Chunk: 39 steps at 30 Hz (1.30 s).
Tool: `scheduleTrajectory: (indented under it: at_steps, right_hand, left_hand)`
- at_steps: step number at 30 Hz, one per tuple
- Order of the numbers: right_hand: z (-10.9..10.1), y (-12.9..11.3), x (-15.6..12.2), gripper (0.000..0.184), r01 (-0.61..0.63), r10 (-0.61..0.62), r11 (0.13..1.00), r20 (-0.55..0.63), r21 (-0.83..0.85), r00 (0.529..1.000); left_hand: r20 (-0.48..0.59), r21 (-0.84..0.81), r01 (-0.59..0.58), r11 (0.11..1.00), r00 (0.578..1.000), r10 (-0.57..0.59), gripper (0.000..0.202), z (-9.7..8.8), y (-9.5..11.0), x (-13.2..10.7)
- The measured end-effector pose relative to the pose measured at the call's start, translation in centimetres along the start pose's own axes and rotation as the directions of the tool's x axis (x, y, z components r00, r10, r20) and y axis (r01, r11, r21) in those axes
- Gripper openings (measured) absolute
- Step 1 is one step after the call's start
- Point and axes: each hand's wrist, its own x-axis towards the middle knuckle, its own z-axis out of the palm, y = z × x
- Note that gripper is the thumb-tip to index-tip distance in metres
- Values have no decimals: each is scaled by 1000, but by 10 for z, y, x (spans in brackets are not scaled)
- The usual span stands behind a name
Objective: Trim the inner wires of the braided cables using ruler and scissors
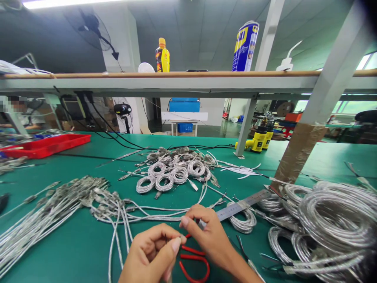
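My left hand (154,253) is low in the middle, thumb and index finger pinched on the end of a cable. A short dark wire (165,238) pokes up between its fingers; most of the cable is hidden by the hand. Just beside its fingertips, my right hand (207,232) is closed with thumb against curled fingers, and what it grips, if anything, cannot be made out. Under the right hand lies a tool with red looped handles (208,271), its working end covered. A steel ruler (244,204) lies behind the right hand, across a coiled clear-jacketed cable (243,221).
Coiled cables (179,175) are heaped mid-table on the green tabletop (123,147). Straight cables (67,200) lie left, larger coils (335,216) right. A red tray (47,145), a post (297,153), a yellow heat-gun-like tool (257,141) and an overhead shelf (176,83) surround them.
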Motion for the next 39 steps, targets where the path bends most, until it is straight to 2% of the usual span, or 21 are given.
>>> scheduleTrajectory:
  at_steps: [2, 4, 9, 13, 21, 27, 35, 39]
  right_hand:
    - [-2, -9, 1, 30, -58, 56, 972, 13, 227, 998]
    - [-5, -15, 3, 31, -78, 75, 928, 22, 365, 997]
    - [-5, -23, 3, 22, -100, 81, 852, 59, 514, 995]
    - [-3, -25, 2, 17, -126, 98, 837, 80, 532, 992]
    - [0, -25, 4, 8, -118, 112, 859, 41, 498, 993]
    - [-1, -26, 3, 14, -184, 151, 807, 106, 561, 983]
    - [-1, -23, 5, 13, -162, 148, 805, 72, 570, 986]
    - [0, -22, 6, 14, -210, 186, 768, 104, 605, 977]
  left_hand:
    - [-13, -34, 1, 999, 1000, -2, 28, -3, -3, 3]
    - [-4, -33, 3, 999, 1000, -3, 28, -7, -7, 6]
    - [28, -9, -28, 1000, 999, 28, 27, -9, -9, 8]
    - [27, 3, -24, 1000, 999, 24, 27, -7, -8, 7]
    - [9, 44, -13, 999, 1000, 13, 28, -3, -8, 5]
    - [42, 44, 3, 999, 999, -5, 27, -2, -7, 5]
    - [139, -1, 30, 1000, 990, -30, 28, -7, -11, 10]
    - [158, -50, 48, 998, 987, -39, 27, -7, -12, 12]
